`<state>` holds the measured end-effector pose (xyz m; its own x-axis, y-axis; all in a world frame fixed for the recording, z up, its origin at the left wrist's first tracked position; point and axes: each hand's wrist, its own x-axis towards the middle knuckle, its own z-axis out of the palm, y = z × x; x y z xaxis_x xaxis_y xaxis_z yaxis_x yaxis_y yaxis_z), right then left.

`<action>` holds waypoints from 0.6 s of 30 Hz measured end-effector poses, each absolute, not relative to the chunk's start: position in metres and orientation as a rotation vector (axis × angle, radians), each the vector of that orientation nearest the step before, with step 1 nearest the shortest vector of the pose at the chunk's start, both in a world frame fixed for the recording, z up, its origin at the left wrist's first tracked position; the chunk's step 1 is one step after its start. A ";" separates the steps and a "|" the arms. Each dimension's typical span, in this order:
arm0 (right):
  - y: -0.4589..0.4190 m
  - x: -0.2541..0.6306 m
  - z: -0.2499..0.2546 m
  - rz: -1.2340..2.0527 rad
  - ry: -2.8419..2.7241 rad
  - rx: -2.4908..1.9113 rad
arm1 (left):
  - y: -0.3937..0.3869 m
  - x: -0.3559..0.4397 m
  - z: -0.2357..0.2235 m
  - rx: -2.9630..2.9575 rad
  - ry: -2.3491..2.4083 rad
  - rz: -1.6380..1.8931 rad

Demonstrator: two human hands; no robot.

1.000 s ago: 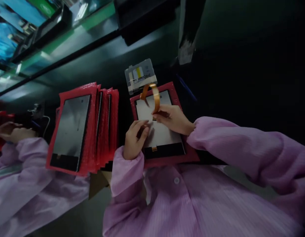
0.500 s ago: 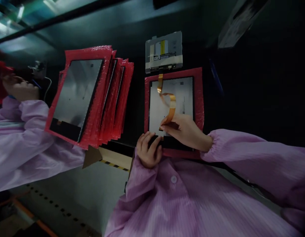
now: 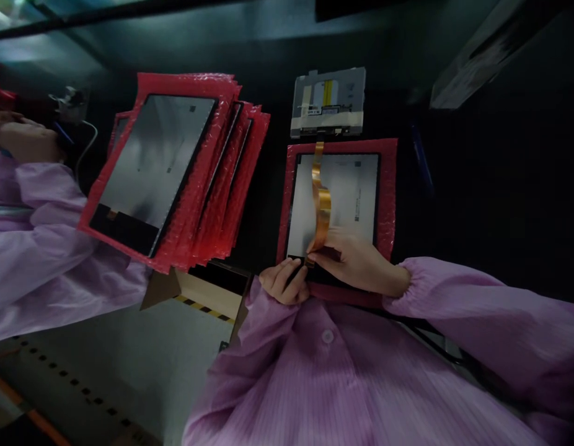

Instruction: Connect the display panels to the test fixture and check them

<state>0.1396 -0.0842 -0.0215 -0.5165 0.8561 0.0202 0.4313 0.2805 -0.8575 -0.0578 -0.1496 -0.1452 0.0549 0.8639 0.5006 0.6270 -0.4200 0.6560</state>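
- The right hand [image 3: 356,263] pinches the near end of a long, thin orange ribbon cable [image 3: 320,204] between the thumb and the fingers.
- The orange ribbon cable runs away from the hand, up over a flat grey screen panel [image 3: 352,192]. It bends and twists a little in the middle. Its far end reaches a small grey circuit board with a yellow stripe [image 3: 328,102].
- The flat grey screen panel lies on a red bubble-wrap sheet [image 3: 389,186] on the dark table [image 3: 477,186], right in front of the person.
- The left hand [image 3: 282,284] is curled up, with its fingers bent. Its fingertips press on the near dark edge of the screen panel, just beside the right hand. It does not hold a thing of its own.
- The small grey circuit board lies on the table just past the far edge of the red sheet.
- To the left sits a fanned pile of more screens in red bubble-wrap sheets [image 3: 175,173], well apart from the hands.
- Both arms wear soft purple sleeves [image 3: 477,322].
- At the far left, another person's hand [image 3: 22,139] and purple sleeve show beside a white wire [image 3: 85,148].
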 end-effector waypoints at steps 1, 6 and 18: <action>-0.084 0.140 -0.021 1.152 -2.078 -1.150 | -0.149 -0.058 -0.147 2.143 1.477 1.404; -0.084 0.140 -0.021 1.091 -2.141 -1.118 | -0.143 -0.053 -0.138 2.468 1.371 1.720; -0.085 0.141 -0.025 1.005 -2.150 -1.045 | -0.127 -0.041 -0.114 2.745 1.416 1.924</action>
<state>0.1411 -0.0848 -0.0250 -0.5523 0.8214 0.1426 0.4175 0.4205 -0.8055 -0.0409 -0.1267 -0.1137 0.1900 0.2992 0.9351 0.8037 -0.5944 0.0269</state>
